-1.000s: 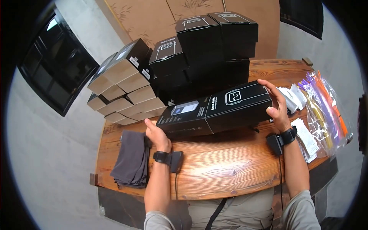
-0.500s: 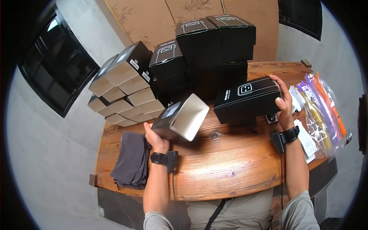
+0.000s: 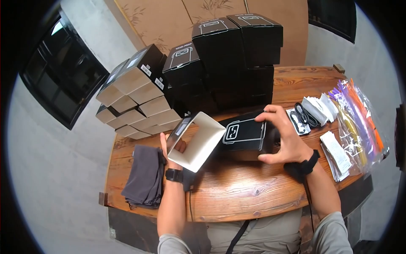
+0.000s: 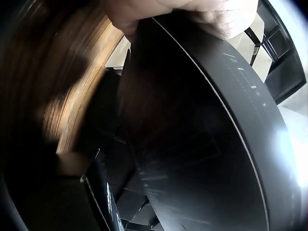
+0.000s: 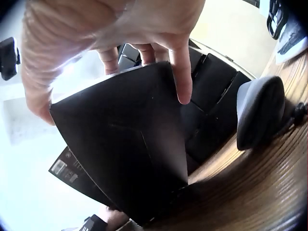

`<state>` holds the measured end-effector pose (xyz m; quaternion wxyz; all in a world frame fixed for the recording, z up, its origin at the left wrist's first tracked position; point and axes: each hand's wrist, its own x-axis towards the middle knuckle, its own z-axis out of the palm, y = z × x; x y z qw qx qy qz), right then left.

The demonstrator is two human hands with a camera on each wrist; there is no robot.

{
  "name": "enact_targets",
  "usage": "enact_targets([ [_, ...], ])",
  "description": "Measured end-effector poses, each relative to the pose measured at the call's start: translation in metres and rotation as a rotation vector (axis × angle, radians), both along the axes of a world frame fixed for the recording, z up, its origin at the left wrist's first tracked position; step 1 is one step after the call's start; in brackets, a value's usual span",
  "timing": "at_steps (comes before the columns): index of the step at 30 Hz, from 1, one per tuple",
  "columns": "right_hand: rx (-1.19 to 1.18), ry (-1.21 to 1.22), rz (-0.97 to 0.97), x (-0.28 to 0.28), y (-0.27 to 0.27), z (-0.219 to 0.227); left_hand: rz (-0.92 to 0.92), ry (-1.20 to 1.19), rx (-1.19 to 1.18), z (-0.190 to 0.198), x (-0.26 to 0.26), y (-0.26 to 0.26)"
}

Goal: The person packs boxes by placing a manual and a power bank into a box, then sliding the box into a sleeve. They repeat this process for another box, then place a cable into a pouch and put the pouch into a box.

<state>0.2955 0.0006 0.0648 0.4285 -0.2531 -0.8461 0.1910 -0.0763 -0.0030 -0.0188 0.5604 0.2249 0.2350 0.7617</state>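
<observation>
My left hand (image 3: 168, 154) grips an open-ended black box sleeve (image 3: 198, 146), white inside, tilted above the table. Some of its fingers show within the sleeve's opening. In the left wrist view the sleeve's dark side (image 4: 192, 130) fills the middle, with the left fingers (image 4: 216, 14) over its edge. My right hand (image 3: 287, 137) spans the right end of a black lidded box (image 3: 243, 133) with a white outline print, thumb on the near side and fingers on the far side. The right wrist view shows the box's end (image 5: 120, 130) under that hand. The sleeve overlaps the box's left end.
Black boxes (image 3: 237, 55) and pale-ended boxes (image 3: 139, 99) stand stacked behind. Folded dark cloths (image 3: 144, 175) lie left. Black cables (image 3: 302, 116), paper slips (image 3: 335, 152) and a plastic bag of coloured strips (image 3: 359, 122) lie right. A rounded dark object (image 5: 262, 113) stands beside the box.
The sleeve has come off the black box. My left hand has turned the sleeve's opening towards me; my right hand has brought the box left and lower, its grip turned over the box's end.
</observation>
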Motion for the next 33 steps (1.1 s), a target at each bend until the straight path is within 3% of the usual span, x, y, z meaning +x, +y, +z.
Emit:
enact_targets([
  [2,0.019,-0.064,0.014,-0.008,-0.003,-0.005,-0.063,-0.013,0.090,0.001,0.004,-0.001],
  [6,-0.030,-0.181,0.047,-0.017,-0.010,-0.012,0.163,0.083,-0.149,0.021,0.020,-0.006],
  [10,-0.089,-0.330,0.076,-0.014,-0.014,-0.009,0.207,0.095,-0.189,0.017,0.019,-0.002],
  [16,-0.010,-0.194,0.087,-0.014,-0.008,-0.016,0.196,0.200,-0.164,0.004,0.004,0.006],
  [20,-0.147,-0.096,0.124,-0.012,-0.003,-0.014,0.237,0.318,-0.141,0.013,0.009,-0.001],
  [23,-0.535,0.104,0.211,-0.015,-0.010,-0.016,0.283,0.261,-0.110,0.031,0.034,-0.004],
  [26,-0.564,0.213,0.210,-0.020,-0.010,-0.020,0.218,0.361,0.015,0.035,0.037,-0.012],
  [30,-0.647,0.221,0.199,-0.020,-0.010,-0.021,0.229,0.437,0.008,0.043,0.053,-0.018],
  [33,-0.564,0.250,0.140,-0.023,-0.006,-0.026,0.255,0.524,-0.023,0.048,0.065,-0.020],
])
